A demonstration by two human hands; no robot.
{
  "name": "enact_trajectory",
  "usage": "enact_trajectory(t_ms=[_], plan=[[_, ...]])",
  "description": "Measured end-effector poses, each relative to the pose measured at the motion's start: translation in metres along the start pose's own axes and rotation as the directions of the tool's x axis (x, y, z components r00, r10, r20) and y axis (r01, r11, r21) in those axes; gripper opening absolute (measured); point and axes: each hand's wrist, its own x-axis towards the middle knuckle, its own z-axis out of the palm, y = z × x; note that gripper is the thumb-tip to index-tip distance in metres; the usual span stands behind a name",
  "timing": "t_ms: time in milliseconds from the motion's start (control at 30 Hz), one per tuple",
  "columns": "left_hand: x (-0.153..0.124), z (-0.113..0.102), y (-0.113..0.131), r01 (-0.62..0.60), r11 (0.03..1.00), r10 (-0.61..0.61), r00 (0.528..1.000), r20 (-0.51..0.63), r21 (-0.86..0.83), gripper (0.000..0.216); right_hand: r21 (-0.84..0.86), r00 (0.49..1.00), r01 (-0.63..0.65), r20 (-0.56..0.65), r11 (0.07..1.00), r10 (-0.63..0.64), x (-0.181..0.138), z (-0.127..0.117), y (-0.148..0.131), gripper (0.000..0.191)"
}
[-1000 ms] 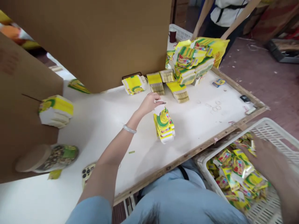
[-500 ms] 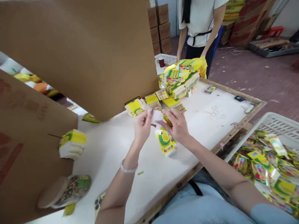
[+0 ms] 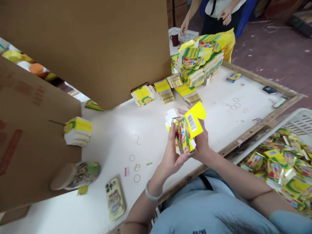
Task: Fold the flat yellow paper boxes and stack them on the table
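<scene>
A yellow printed carton [image 3: 185, 131] with a barcode on its raised flap is held between my two hands, tilted above the white table [image 3: 109, 139]. My left hand [image 3: 172, 154] is closed around its near left side, thumb underneath. On the far right side my right hand [image 3: 201, 141] grips it, its fingers partly hidden by the flap. White flaps [image 3: 171, 116] stick out behind the left fingers; whether they belong to the same carton I cannot tell. Beyond the hands lie a yellow flat carton [image 3: 143, 95] and bundles of yellow packets [image 3: 166, 92].
A pile of yellow cartons [image 3: 195, 61] stands at the back, near a co-worker's hand [image 3: 226, 15]. Cardboard [image 3: 97, 48] walls the left. Rubber bands [image 3: 137, 178], a phone [image 3: 115, 198] and a jar [image 3: 85, 174] lie on the table. A white basket [image 3: 294, 120] holds packets.
The yellow carton that lay on the table below my hands is now up between them. Earlier my fingers were at a small white piece. The co-worker's hands have come off the pile.
</scene>
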Motion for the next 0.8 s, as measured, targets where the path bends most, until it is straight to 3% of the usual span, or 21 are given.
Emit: enact_trajectory(t_ms=[200, 333, 467, 567, 700, 800], plan=[[-0.021, 0.000, 0.010, 0.001, 0.993, 0.007, 0.997, -0.075, 0.116, 0.069, 0.122, 0.981, -0.158, 0.136, 0.980, 0.142, -0.019, -0.001, -0.002, 0.037], [-0.044, 0.003, 0.014, 0.170, 0.985, -0.167, 0.982, -0.088, 0.033, 0.059, 0.148, 0.930, -0.344, 0.191, 0.927, 0.314, -0.037, -0.003, -0.005, 0.037], [-0.062, 0.011, 0.017, 0.364, 0.922, -0.380, 0.918, -0.118, -0.133, 0.050, 0.182, 0.835, -0.544, 0.218, 0.819, 0.506, -0.059, -0.001, -0.004, 0.040], [-0.068, 0.018, 0.019, 0.425, 0.878, -0.462, 0.872, -0.159, -0.219, 0.050, 0.149, 0.800, -0.596, 0.198, 0.789, 0.566, -0.073, 0.002, -0.001, 0.038], [-0.072, 0.022, 0.021, 0.486, 0.806, -0.564, 0.804, -0.187, -0.338, 0.050, 0.181, 0.854, -0.520, 0.126, 0.835, 0.505, -0.090, 0.004, 0.001, 0.029], [-0.078, 0.024, 0.019, 0.457, 0.785, -0.564, 0.807, -0.176, -0.419, 0.050, 0.206, 0.897, -0.441, 0.109, 0.874, 0.428, -0.104, 0.001, 0.002, 0.020]])
